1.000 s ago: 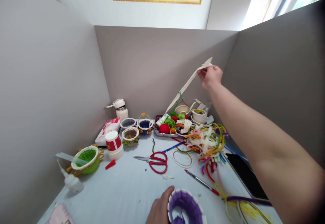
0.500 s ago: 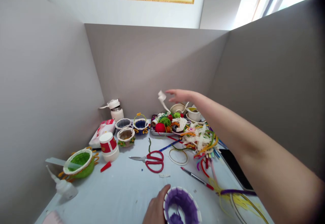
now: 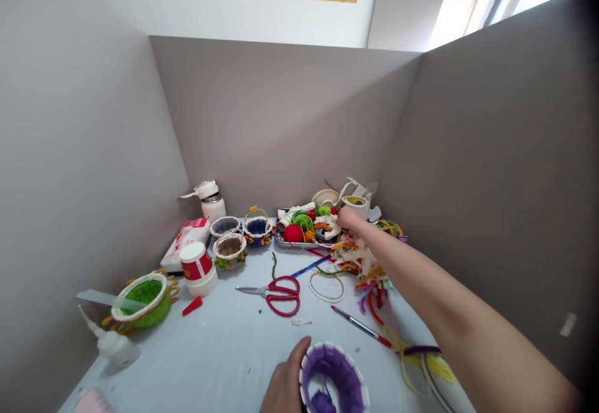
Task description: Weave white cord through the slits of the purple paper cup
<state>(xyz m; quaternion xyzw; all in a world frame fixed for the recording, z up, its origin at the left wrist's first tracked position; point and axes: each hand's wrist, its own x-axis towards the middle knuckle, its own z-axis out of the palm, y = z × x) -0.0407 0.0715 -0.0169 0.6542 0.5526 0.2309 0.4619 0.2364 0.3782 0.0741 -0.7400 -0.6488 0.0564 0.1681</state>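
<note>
My left hand [image 3: 285, 380] grips the left side of a small cup [image 3: 358, 380] with a white rim, woven inside with purple strips. A bit of purple yarn [image 3: 322, 402] lies in the cup. At the back right, my right hand [image 3: 350, 218] reaches down into the edge of a heap of lace and coloured cords [image 3: 358, 256]. Its fingers are hidden from me. Just left of that hand is a metal tray [image 3: 299, 244] of yarn balls, with a white rolled strip [image 3: 299, 209] lying across it.
Red-handled scissors [image 3: 276, 294], a pen [image 3: 360, 325] and a ring [image 3: 326, 287] lie mid-table. Small baskets [image 3: 230, 247], a red-and-white cup [image 3: 197, 269] and a green basket [image 3: 145, 304] stand left, near a glue bottle [image 3: 116, 347]. Grey partitions [image 3: 285, 120] enclose the table.
My right hand has moved down and slightly right to the heap. The white strip, in the air beside it before, now lies on the tray. My left hand stays on the cup.
</note>
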